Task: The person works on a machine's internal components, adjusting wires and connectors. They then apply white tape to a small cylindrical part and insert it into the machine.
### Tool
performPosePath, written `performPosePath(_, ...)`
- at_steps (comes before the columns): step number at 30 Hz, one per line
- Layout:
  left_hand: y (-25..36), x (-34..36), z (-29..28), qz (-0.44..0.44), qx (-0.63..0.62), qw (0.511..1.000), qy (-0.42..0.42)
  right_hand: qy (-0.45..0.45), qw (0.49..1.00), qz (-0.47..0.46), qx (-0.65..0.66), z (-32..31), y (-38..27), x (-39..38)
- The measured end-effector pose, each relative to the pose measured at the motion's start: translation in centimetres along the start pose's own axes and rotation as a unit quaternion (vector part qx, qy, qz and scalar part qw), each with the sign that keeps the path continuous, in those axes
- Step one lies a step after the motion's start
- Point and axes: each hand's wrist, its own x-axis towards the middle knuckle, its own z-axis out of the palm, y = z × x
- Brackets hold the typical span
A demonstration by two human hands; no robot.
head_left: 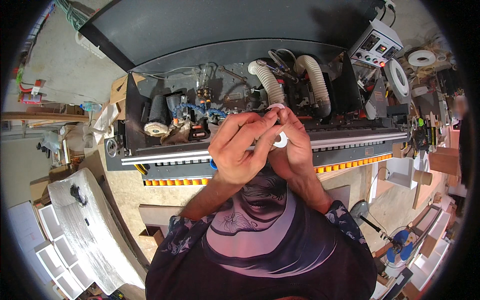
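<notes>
Close together at chest height are my left hand [240, 145] and my right hand [295, 150], above the front rail [190, 153] of a dark machine. Both are closed on a small white curved piece [280, 139], perhaps a ring or strip, whose edge shows above and below the pinched fingertips. My fingers hide much of it, so its exact shape cannot be told. Behind my hands are two ribbed hoses [317, 82], blue segmented tubing [195, 109] and a dark cylindrical roller [157, 112] inside the machine.
The machine's raised cover [225, 25] spans the back. A white control box [375, 45] and white rolls [421, 58] stand at right. A plastic-wrapped bundle [92, 227] and white boxes [52, 260] lie at lower left; a fan with blue part [400, 245] is at lower right.
</notes>
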Motion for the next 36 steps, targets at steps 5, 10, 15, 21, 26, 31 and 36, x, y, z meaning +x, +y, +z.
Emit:
performPosePath(5,-0.4,-0.1,0.2,-0.012,-0.035,0.999,-0.001,-0.002,1.0,-0.026,-0.015,0.0,0.0,0.0)
performPosePath(10,-0.3,0.0,0.2,-0.036,-0.055,0.998,-0.001,0.0,0.997,-0.059,-0.039,0.3,0.1,0.0)
performPosePath(15,-0.3,0.0,0.2,-0.047,-0.053,0.998,-0.004,-0.022,0.999,-0.032,-0.017,-0.1,0.1,0.1)
performPosePath(21,-0.5,-0.1,0.0,-0.063,-0.069,0.996,-0.004,0.001,1.0,0.011,-0.005,0.8,0.2,0.1)
performPosePath(26,-0.5,-0.2,0.1,-0.077,-0.084,0.993,0.009,0.007,1.0,0.015,-0.005,1.5,-0.1,0.0)
performPosePath(31,-0.5,0.0,0.1,-0.093,-0.084,0.992,0.022,-0.016,0.999,0.003,-0.034,1.7,-0.4,-0.1)
performPosePath(36,-0.3,0.0,-0.3,-0.103,-0.111,0.988,0.027,0.044,0.993,-0.066,-0.083,2.8,-0.2,-0.3)
